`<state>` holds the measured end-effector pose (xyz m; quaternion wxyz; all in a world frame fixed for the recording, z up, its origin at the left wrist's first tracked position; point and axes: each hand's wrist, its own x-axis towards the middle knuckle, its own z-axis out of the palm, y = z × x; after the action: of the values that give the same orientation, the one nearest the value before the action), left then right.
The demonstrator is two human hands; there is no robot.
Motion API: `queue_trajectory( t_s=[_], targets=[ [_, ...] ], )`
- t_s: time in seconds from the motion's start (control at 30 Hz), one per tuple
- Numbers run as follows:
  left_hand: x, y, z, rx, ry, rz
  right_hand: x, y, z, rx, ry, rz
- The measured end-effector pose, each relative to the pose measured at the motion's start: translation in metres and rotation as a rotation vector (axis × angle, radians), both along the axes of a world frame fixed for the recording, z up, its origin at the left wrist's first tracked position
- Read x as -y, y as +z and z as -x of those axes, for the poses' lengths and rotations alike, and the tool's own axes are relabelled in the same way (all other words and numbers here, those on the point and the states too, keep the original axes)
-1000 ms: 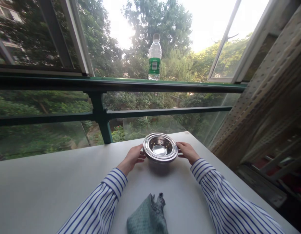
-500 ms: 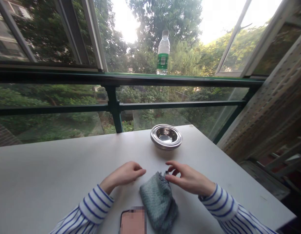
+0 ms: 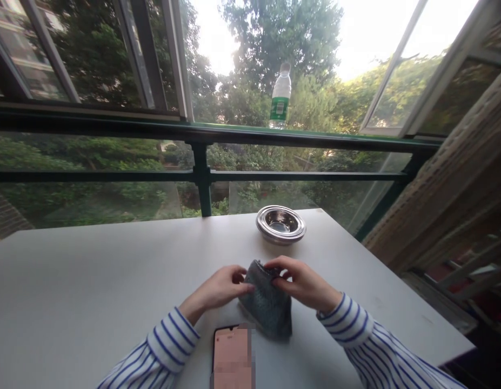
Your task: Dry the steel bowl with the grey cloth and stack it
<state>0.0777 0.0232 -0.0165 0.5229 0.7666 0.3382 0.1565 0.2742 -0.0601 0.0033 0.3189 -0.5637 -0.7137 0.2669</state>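
**Grey-green knitted cloth point(image 3: 267, 303) held between both hands on white table point(image 3: 92, 281)**

I find the cloth bunched on the table, just behind a phone point(image 3: 231, 351), blurred in view. The left hand point(image 3: 218, 287) has its fingers pressed together, tips against the cloth's left side; I cannot tell whether the thumb grips. The right hand point(image 3: 304, 282) has its fingers curled over the top edge, pinching it. A steel bowl point(image 3: 281, 225) sits near, beyond the cloth. A plastic water bottle point(image 3: 280, 97) stands on the window railing point(image 3: 201, 132).

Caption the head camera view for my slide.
The left hand and right hand hold a grey-green knitted cloth on a white table, a stainless steel bowl beyond and a phone nearer.
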Motion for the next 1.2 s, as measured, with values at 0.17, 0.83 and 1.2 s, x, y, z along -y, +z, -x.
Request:
queue_trajectory(
  t_s=[0.17,0.83,1.2],
  targets=[
    [-0.005,0.013,-0.003,0.293,0.116,0.041,-0.011,0.016,0.006,-0.085,0.021,-0.18],
    [-0.037,0.057,0.029,0.573,0.563,-0.221,-0.076,0.047,0.041,-0.34,0.027,-0.183],
    [-0.014,0.066,0.023,0.335,0.511,-0.448,-0.084,0.057,0.058,-0.349,-0.058,-0.311]
  ],
)
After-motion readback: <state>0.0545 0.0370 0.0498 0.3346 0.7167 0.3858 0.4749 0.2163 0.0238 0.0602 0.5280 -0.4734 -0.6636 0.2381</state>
